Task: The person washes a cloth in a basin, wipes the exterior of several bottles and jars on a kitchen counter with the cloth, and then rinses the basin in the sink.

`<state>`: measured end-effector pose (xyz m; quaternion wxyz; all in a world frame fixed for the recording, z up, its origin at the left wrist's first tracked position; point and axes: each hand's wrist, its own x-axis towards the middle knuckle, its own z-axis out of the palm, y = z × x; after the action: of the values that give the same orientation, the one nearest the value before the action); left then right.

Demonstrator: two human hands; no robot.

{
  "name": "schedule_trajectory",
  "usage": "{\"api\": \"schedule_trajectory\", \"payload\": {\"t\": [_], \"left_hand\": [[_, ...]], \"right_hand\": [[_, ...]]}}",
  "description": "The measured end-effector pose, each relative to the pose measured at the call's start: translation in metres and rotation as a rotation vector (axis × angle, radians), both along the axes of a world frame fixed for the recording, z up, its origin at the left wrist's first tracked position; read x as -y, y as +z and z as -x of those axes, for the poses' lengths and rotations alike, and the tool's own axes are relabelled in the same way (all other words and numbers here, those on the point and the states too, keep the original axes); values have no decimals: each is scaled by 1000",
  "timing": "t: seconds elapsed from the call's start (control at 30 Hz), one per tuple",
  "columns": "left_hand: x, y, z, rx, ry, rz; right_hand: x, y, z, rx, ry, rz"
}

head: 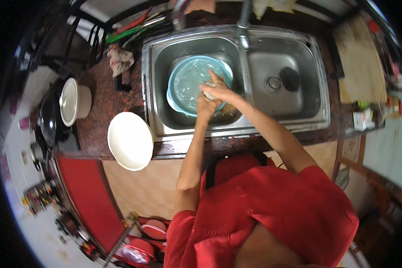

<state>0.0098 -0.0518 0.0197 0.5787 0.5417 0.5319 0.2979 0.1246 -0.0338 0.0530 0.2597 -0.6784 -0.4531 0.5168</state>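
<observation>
Both hands meet over the right side of a light-blue plastic basin [171,87], which holds clear, rippling water and stands in the left bowl of a steel double sink [160,122]. Between them is a small pale, whitish item [209,95], mostly covered by fingers; its kind is not clear. My left hand [206,105] is closed around it from below. My right hand [219,90] presses on it from above, with one finger stretched out over the water. Brownish bits [228,109] lie by the basin's near right side.
A white oval bowl [130,140] overhangs the counter's front edge at left. Behind it stands a lidded cream pot [82,100]. The faucet [244,37] rises behind the sink's divider. A dark round pad [290,79] lies in the right bowl. A wooden cutting board [358,60] is at right.
</observation>
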Motion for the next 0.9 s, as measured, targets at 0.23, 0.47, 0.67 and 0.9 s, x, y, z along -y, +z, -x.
{"api": "schedule_trajectory", "payload": {"t": [0.23, 0.47, 0.67, 0.9], "left_hand": [[26, 48, -37, 423, -76, 324], [47, 47, -86, 898, -69, 496], [108, 77, -139, 1122, -462, 735], [202, 92, -233, 841, -613, 685]], "right_hand": [[86, 14, -71, -470, -246, 7], [184, 37, -71, -9, -322, -628], [255, 60, -122, -361, -719, -462], [332, 69, -190, -139, -852, -523]]}}
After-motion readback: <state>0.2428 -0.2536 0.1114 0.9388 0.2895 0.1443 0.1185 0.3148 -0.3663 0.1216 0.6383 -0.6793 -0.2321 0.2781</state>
